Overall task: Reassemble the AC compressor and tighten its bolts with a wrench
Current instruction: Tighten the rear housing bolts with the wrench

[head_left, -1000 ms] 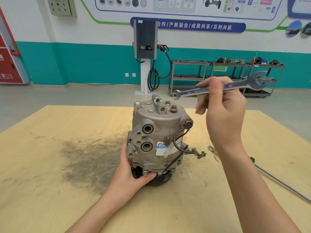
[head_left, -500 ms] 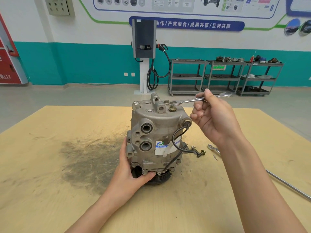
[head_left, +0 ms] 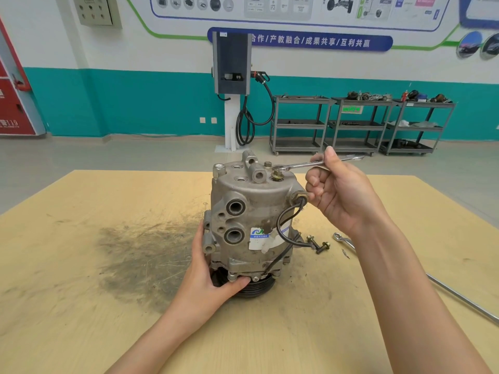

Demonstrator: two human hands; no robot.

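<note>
On the stained plywood table [head_left: 81,265], the grey AC compressor [head_left: 251,220] was stood upright, pulley down, steadied at its base by the left hand [head_left: 213,279]. A wrench [head_left: 305,165] was gripped by the right hand [head_left: 343,195], laid near level, its head on a top bolt [head_left: 277,174]. Loose bolts [head_left: 318,244] lay just right; shelving [head_left: 359,125] was seen behind.

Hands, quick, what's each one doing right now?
Left hand: grips the compressor at its base.
Right hand: holds the wrench, its end on a top bolt.
</note>
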